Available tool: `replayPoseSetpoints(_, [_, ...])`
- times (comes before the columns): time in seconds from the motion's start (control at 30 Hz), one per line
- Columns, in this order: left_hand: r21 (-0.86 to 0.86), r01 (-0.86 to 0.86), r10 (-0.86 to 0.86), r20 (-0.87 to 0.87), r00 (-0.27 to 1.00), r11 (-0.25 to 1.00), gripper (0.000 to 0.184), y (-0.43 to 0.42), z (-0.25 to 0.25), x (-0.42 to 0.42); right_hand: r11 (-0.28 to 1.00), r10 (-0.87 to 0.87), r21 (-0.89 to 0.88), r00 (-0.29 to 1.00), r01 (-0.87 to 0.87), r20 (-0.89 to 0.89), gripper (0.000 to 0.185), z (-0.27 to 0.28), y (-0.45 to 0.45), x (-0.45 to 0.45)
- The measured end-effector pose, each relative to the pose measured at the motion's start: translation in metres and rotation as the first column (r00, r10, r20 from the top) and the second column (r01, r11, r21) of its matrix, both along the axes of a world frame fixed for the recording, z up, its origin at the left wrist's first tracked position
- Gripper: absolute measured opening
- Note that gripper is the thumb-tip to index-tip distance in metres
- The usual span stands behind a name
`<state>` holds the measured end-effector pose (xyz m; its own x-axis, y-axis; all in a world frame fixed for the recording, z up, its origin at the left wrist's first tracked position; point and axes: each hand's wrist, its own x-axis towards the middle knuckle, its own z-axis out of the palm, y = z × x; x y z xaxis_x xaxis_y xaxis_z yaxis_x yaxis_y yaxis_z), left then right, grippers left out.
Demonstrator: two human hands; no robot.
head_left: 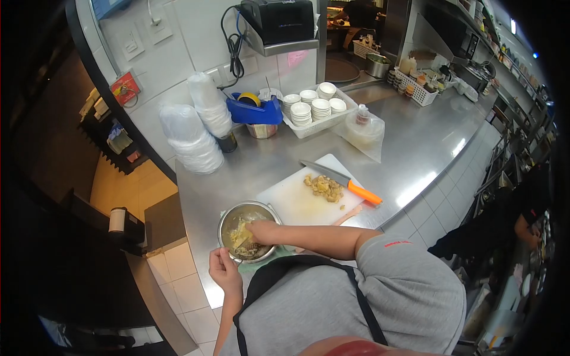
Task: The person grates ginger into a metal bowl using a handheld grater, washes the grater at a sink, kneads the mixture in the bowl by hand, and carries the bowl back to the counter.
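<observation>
A round metal bowl (223, 223) stands at the near left of the counter, with pale yellow mashed food (240, 230) inside. My right hand (263, 232) reaches into the bowl from the right, fingers bent down into the food. What lies between those fingers is hidden. Just outside the bowl's near-left rim is my left hand (224, 272), its fingers curled into a pinch; I cannot make out what they hold. Right of the bowl lies a white cutting board (285, 199) bearing chopped yellowish-brown pieces (325, 188). A knife with an orange handle (364, 193) rests across its far right edge.
Stacked plastic containers (190, 139), a blue tape dispenser (258, 111) and a white tray (320, 126) of small cups line the wall. A tied plastic bag (365, 135) sits beside them. A green cloth (279, 254) lies by the bowl. Another person (499, 207) stands far right.
</observation>
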<state>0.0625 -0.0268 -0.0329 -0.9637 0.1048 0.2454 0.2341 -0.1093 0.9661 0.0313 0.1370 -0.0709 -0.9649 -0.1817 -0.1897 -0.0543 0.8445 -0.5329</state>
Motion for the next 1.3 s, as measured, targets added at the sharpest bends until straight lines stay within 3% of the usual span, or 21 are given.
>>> replayPoseSetpoints(0.2, [0.013,0.001,-0.001,0.005,1.000,1.000,0.018,-0.001,0.000,0.000,0.997,0.029,-0.072,0.998,-0.026,0.047,0.036,0.013,-0.006,0.012])
replayPoseSetpoints(0.3, [0.006,0.004,-0.004,-0.007,1.000,1.000,0.017,-0.002,-0.002,0.000,0.996,-0.086,-0.013,0.995,0.085,-0.044,0.039,-0.010,0.000,-0.003])
replayPoseSetpoints(0.4, [-0.007,-0.016,0.016,-0.008,1.000,1.000,0.017,-0.004,-0.002,-0.001,0.993,0.017,-0.112,0.991,-0.031,-0.130,0.038,0.011,-0.007,0.010])
replayPoseSetpoints(0.57, [-0.072,-0.103,0.101,-0.022,0.995,0.992,0.018,-0.006,-0.007,-0.004,0.995,-0.100,-0.023,0.995,0.100,-0.008,0.042,-0.037,-0.001,-0.013])
replayPoseSetpoints(0.7, [-0.051,-0.109,0.110,0.016,0.994,0.993,0.016,-0.009,-0.005,-0.002,0.997,0.011,-0.073,0.997,-0.017,-0.081,0.033,0.002,-0.010,0.005])
replayPoseSetpoints(0.83, [-0.012,-0.120,0.121,0.023,0.992,0.993,0.016,-0.013,-0.013,-0.002,0.998,0.007,-0.069,0.999,-0.009,-0.032,0.031,-0.009,-0.006,-0.007])
replayPoseSetpoints(1.0, [-0.023,-0.107,0.107,-0.013,0.994,0.994,0.017,-0.012,-0.013,0.003,0.997,0.053,-0.050,0.992,-0.059,-0.111,0.031,0.008,-0.014,0.010])
replayPoseSetpoints(1.17, [-0.007,-0.104,0.105,0.027,0.994,0.995,0.016,-0.010,-0.012,0.008,0.998,-0.048,0.029,0.994,0.051,-0.096,0.029,-0.026,0.000,-0.010])
replayPoseSetpoints(1.2, [-0.022,-0.106,0.107,0.015,0.994,0.994,0.016,-0.009,-0.012,0.006,0.999,-0.043,0.027,0.995,0.046,-0.093,0.029,-0.013,-0.005,-0.008])
replayPoseSetpoints(1.27, [-0.040,-0.109,0.110,0.011,0.994,0.993,0.015,-0.010,-0.011,0.005,0.998,0.058,0.000,0.998,-0.058,-0.016,0.028,0.015,-0.012,0.004])
replayPoseSetpoints(1.3, [-0.033,-0.125,0.125,0.000,0.992,0.992,0.015,-0.009,-0.011,0.003,0.995,0.096,-0.022,0.990,-0.099,-0.107,0.029,0.018,-0.016,0.011])
